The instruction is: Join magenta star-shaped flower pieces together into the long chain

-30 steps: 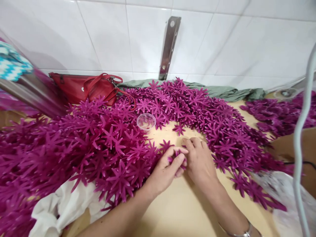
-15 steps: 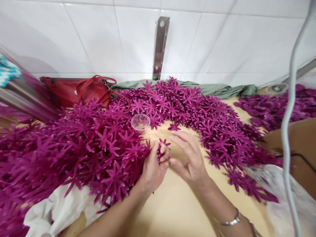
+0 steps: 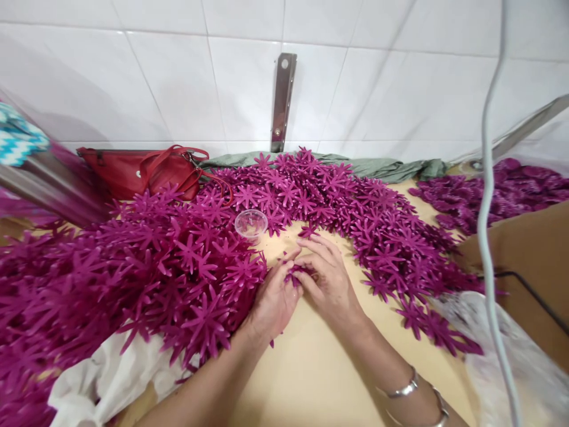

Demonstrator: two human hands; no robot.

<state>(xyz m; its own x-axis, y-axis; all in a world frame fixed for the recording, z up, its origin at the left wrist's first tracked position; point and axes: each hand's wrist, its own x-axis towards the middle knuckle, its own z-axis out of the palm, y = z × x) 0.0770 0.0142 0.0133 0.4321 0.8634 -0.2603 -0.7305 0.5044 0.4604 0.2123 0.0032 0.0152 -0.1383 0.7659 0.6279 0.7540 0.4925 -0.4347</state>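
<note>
My left hand (image 3: 276, 299) is closed around a purple star-shaped artificial flower (image 3: 293, 275), which its fingers partly hide. Against it, my right hand (image 3: 331, 279) has its thumb and fingers curled onto the same flower, with the fingertips touching the petals. A loose purple flower (image 3: 307, 231) lies on the tan tabletop (image 3: 311, 367) just beyond the right fingers. Close behind the hands is a small clear plastic cup (image 3: 251, 224), at the edge of the flower heap.
Heaps of purple flowers (image 3: 169, 261) curve round the left, back and right (image 3: 386, 237). A red handbag (image 3: 133, 172) lies back left, and white cloth (image 3: 111, 373) front left. A grey cable (image 3: 486, 207) hangs at the right, near clear plastic (image 3: 484, 350) and purple petals (image 3: 502, 190).
My right hand has come in to the left hand, and its fingers have curled onto the flower. The whole view has shifted slightly.
</note>
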